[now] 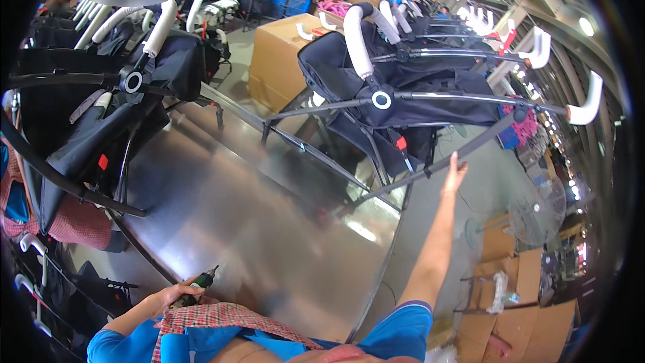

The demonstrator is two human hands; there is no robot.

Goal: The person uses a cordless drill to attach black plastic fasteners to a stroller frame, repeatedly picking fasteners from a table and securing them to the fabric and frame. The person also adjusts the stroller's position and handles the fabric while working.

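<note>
Two bare hands work around a metal table (269,208): your left hand (173,293), at the table's near edge, is curled closed around a dark green power driver (203,279), its grip mostly hidden by your fingers. Your right hand (457,173), beyond the table's right edge, is at the slanting tube (484,138) of a black stroller (443,87) by the table's far right corner; how firmly it closes, you cannot tell. A second stroller (101,144), at the table's left end, is cut off by the dark rim. Glare streaks the table's shiny top. Past its far edge stands a brown carton (279,60); off its right edge, a fan (537,208) and open cartons (531,326).
</note>
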